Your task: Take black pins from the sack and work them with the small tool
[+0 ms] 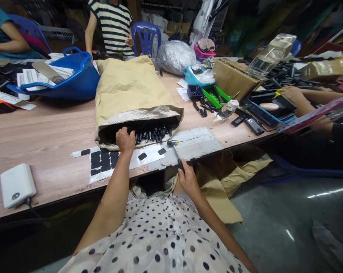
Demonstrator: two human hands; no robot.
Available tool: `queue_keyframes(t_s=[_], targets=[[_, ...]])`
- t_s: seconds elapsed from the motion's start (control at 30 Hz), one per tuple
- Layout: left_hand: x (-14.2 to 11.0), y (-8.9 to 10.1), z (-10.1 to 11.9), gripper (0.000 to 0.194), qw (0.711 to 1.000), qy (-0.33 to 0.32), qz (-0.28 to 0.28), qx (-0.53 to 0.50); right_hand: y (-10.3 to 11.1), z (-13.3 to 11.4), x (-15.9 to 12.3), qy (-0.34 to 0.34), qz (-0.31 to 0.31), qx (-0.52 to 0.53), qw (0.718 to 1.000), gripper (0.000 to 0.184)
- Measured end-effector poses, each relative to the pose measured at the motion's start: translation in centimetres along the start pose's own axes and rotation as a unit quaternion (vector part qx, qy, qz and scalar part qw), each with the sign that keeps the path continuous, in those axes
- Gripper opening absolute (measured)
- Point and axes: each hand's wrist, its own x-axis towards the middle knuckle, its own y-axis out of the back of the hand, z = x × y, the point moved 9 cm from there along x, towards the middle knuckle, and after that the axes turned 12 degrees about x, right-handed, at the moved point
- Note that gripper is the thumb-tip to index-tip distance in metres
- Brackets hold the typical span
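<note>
My left hand [125, 140] reaches into the mouth of a large tan paper sack [128, 83] lying on the table. Its fingertips are hidden in the dark opening, so what they touch does not show. Just right of it, several slim black pen-like parts [151, 135] lie in the sack's mouth. In my right hand [188, 178], at the table edge, is the black handle of a small hammer [175, 149]. The hammer's head rests over a grey-white board [194, 144]. Below the sack, a white sheet holds rows of black stickers [100, 161], with a few loose ones beside them.
At the left are a blue basin [74, 79] of small boxes and a white power bank [18, 185] with a cable. To the right stand a green tray [215, 96], a small bottle [227, 110] and a cardboard box [234, 77]. Co-workers' arms show at the right and back.
</note>
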Motion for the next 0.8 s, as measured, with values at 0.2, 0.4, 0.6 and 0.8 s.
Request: queue_keyframes(t_s=[0.2,0.4,0.6,0.8], targets=[[-5.1,1.9,0.0,0.013,0.997,-0.067,0.029,-0.019,0.0,-0.2,0.0,0.008,0.003,-0.011,1.0,0.053],[-10.4,-1.7,2.8,0.01,0.979,-0.18,-0.088,-0.044,0.2,0.0,-0.1,0.004,0.012,-0.014,1.0,0.053],[-10.9,-3.5,3.0,0.012,0.972,-0.199,-0.126,-0.004,0.7,0.4,0.1,-0.028,0.016,-0.004,0.999,0.054],[-10.8,-3.4,3.0,0.011,0.97,-0.199,-0.141,-0.007,0.7,-0.7,-0.6,-0.015,0.001,0.081,0.997,0.049]])
